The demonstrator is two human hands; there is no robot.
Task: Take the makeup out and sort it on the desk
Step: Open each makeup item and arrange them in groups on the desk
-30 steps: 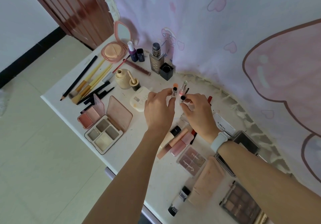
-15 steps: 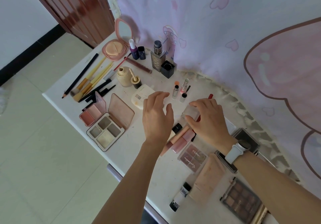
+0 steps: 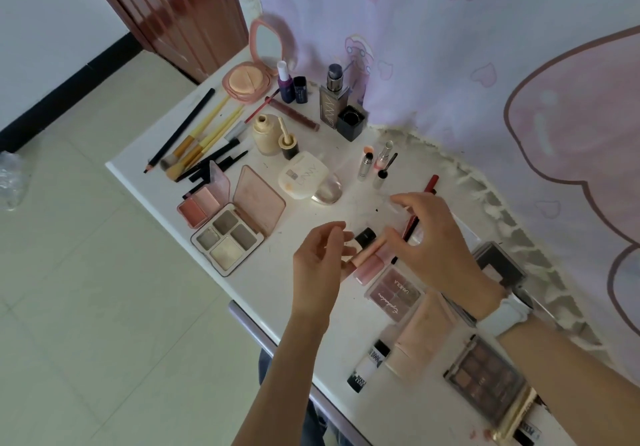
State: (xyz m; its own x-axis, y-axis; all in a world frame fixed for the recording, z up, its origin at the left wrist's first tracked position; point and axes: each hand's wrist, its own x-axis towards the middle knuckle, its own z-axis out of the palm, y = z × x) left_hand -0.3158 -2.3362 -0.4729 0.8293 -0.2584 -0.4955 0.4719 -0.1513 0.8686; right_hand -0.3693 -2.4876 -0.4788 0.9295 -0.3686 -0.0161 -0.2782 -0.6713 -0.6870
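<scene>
Pink tubes [image 3: 369, 255] between both hands [image 3: 320, 255]

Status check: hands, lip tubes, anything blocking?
Left hand open, empty. Right hand open, hovering over pink tubes. Three small tubes stand upright behind. Red pencil crosses beneath right hand.

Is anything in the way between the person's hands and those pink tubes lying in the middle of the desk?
Nothing visible blocks them. The left hand and right hand hover, fingers loosely spread, directly over the pink tubes. A dark red pencil lies slanted under the right hand beside the tubes, so it could get nudged.
</scene>
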